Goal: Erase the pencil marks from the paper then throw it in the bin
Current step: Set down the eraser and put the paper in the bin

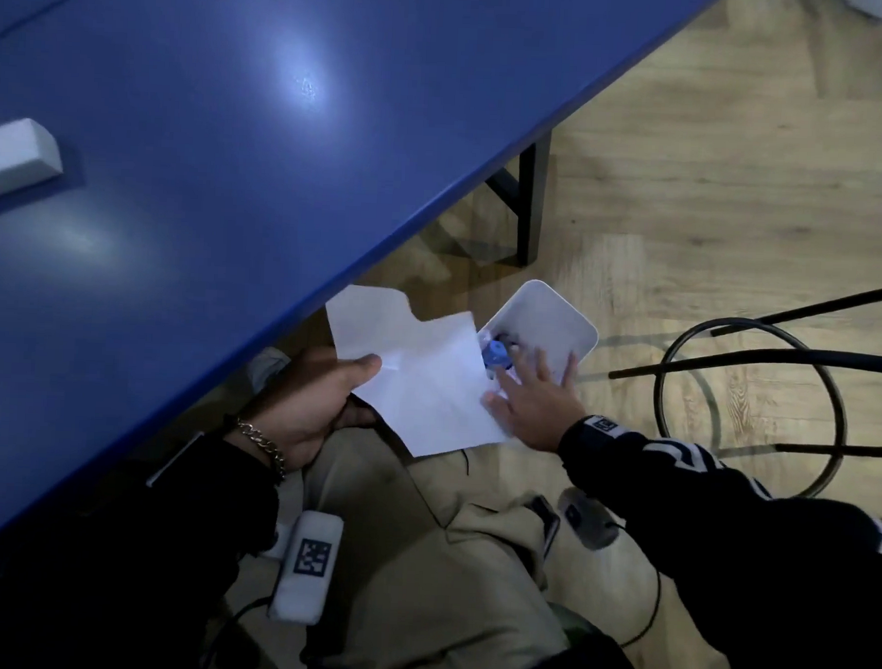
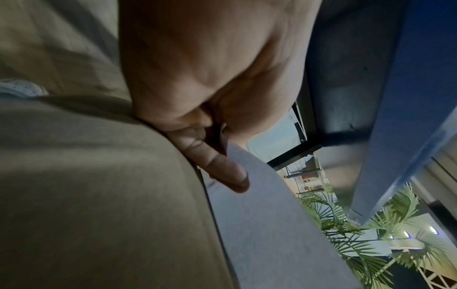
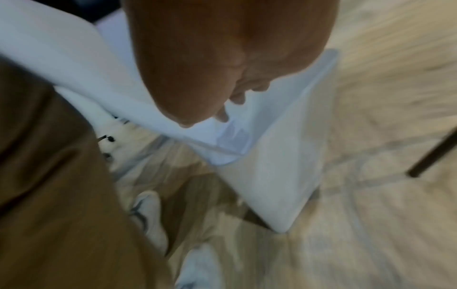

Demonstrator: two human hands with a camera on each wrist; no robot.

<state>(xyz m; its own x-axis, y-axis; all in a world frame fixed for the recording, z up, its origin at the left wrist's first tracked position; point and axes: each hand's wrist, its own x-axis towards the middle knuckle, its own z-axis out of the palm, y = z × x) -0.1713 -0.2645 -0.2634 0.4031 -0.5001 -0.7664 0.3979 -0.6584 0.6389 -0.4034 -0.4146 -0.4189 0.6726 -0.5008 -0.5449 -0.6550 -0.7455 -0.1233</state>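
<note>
White paper (image 1: pixel 417 378) pinched by left hand (image 1: pixel 309 404) beside bin (image 1: pixel 545 328) (lid up) | right hand (image 1: pixel 532 399) flat, fingers spread, touching bin's rim

The person wears black sleeves (image 1: pixel 724 508), the right one carrying white stripe markings, a silver chain bracelet (image 1: pixel 262 443) at the left wrist, a coded white wrist unit (image 1: pixel 307 566) with black cable, khaki trousers (image 1: pixel 469 578) and white shoes (image 3: pixel 150 215).

An office-like room: a long blue table (image 1: pixel 235 148), wood-look floor (image 1: pixel 714 169), and a potted palm (image 2: pixel 346 224).
</note>
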